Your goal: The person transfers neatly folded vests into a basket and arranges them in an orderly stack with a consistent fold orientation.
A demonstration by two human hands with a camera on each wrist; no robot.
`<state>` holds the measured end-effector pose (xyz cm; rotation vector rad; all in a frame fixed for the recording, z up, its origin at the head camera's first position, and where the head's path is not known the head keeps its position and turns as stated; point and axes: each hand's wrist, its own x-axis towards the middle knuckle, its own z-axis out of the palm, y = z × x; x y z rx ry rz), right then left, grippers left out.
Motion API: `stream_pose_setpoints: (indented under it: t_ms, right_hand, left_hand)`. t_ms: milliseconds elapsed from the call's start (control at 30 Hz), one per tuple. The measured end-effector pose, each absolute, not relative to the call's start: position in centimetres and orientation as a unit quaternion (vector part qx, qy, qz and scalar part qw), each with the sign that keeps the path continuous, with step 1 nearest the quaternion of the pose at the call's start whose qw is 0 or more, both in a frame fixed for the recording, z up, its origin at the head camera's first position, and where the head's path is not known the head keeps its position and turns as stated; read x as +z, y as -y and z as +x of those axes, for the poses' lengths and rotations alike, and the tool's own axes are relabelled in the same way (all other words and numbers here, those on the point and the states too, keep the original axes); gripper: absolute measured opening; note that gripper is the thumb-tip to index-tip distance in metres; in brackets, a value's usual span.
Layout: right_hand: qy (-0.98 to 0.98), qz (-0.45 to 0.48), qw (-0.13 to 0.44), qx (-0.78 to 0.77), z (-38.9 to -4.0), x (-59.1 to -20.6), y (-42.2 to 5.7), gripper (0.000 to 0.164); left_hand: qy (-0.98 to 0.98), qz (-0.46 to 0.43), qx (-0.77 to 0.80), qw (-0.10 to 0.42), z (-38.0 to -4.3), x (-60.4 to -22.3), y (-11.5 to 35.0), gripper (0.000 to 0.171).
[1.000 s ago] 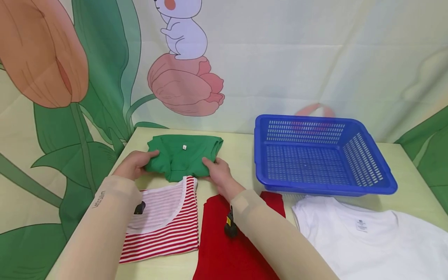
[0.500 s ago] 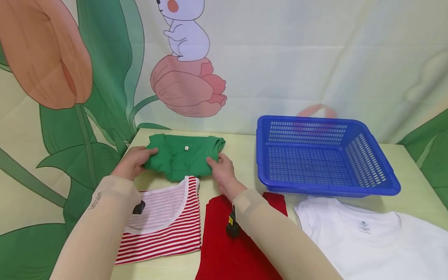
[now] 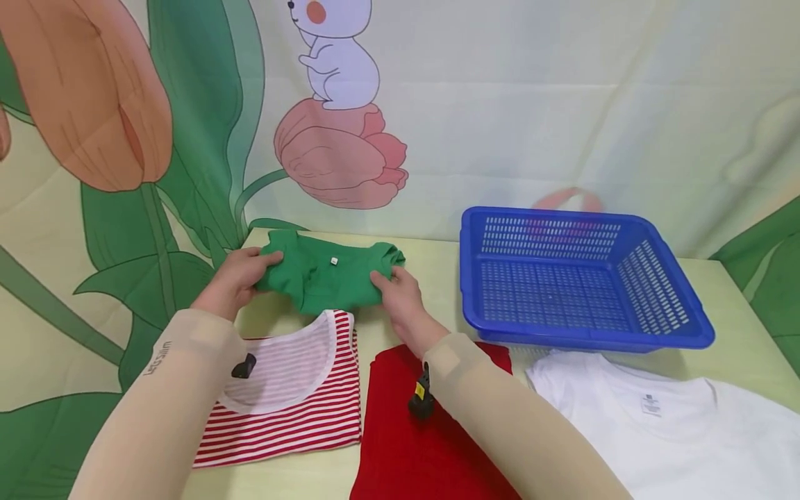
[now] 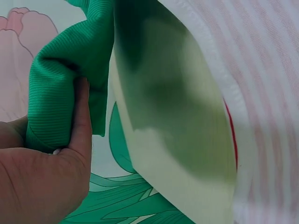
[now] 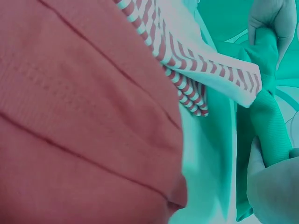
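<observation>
A folded green shirt (image 3: pixel 331 281) with a small white neck label is held up at the back left of the table. My left hand (image 3: pixel 239 276) pinches its left edge, thumb on top. On the opposite edge my right hand (image 3: pixel 403 298) pinches the fabric the same way. In the left wrist view, the ribbed green cloth (image 4: pixel 70 88) is bunched between thumb and fingers, with its shadow on the tabletop. The right wrist view shows both hands on the green roll (image 5: pixel 271 126). Just in front lies a red-and-white striped top (image 3: pixel 300 423), partly under my left forearm.
A blue plastic basket (image 3: pixel 471 326) stands at the back right. Folded red clothing (image 3: pixel 406 444) lies under my right forearm, and a white T-shirt (image 3: pixel 687 444) is at the front right. Behind the table (image 3: pixel 431 271) hangs a printed curtain (image 3: pixel 500 139).
Both hands keep their grip on the green shirt and have raised its front edge slightly. Its left side is lifted and tilted more. The view has shifted a little.
</observation>
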<state>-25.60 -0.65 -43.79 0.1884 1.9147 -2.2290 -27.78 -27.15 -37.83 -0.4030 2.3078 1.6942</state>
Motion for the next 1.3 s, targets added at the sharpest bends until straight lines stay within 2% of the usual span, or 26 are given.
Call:
stream_pose_setpoints:
  t_ms: [267,800,1300]
  right_hand:
    - [-0.621,0.051,0.107,-0.775,-25.5,-42.5,-0.1,0.043]
    - [-0.615,0.009,0.085,-0.784,-25.8,-38.7,-1.7,0.043]
    - [-0.594,-0.018,0.109,-0.797,-25.3,-35.3,-4.9,0.045]
  left_hand:
    - [-0.792,-0.109,0.588,0.127,-27.4,-36.2,27.2,0.073]
    - [-0.800,-0.078,0.584,0.112,-27.3,-32.2,26.3,0.077]
    - [-0.783,-0.054,0.609,0.113,-26.6,-29.6,24.1,0.077]
